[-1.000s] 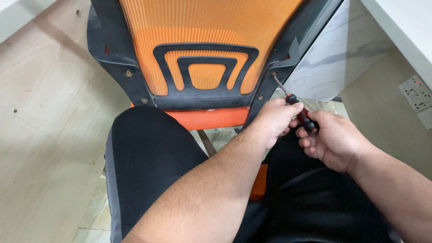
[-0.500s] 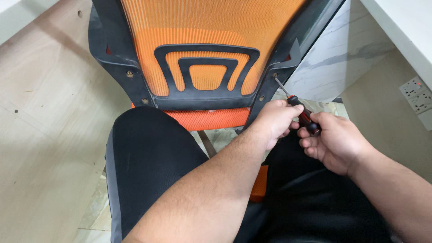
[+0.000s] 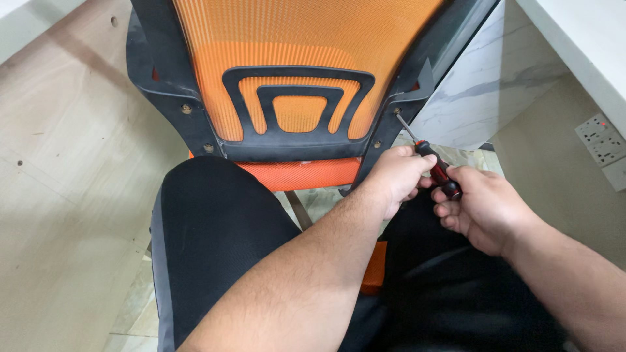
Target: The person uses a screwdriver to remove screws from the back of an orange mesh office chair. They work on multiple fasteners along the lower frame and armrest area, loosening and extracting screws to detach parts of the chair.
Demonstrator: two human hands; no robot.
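An orange mesh chair back (image 3: 300,39) in a black plastic frame (image 3: 163,85) stands in front of me, with a black lumbar bracket (image 3: 298,140) across its lower part. A screwdriver (image 3: 435,167) with a red and black handle has its metal tip on a screw (image 3: 396,111) in the frame's right side. My right hand (image 3: 486,208) grips the handle's end. My left hand (image 3: 398,173) rests at the frame's lower right edge, its thumb and fingers pinching the front of the handle.
My legs in black trousers (image 3: 208,234) fill the lower view, over an orange seat (image 3: 300,173). Other screws (image 3: 186,109) show on the frame's left. A marble panel (image 3: 495,85), a white surface (image 3: 587,39) and wall sockets (image 3: 603,137) lie to the right. Wood-look flooring (image 3: 59,163) lies left.
The screwdriver handle has shifted slightly in my fingers while its tip stays on the same screw. Both hands remain in nearly the same place.
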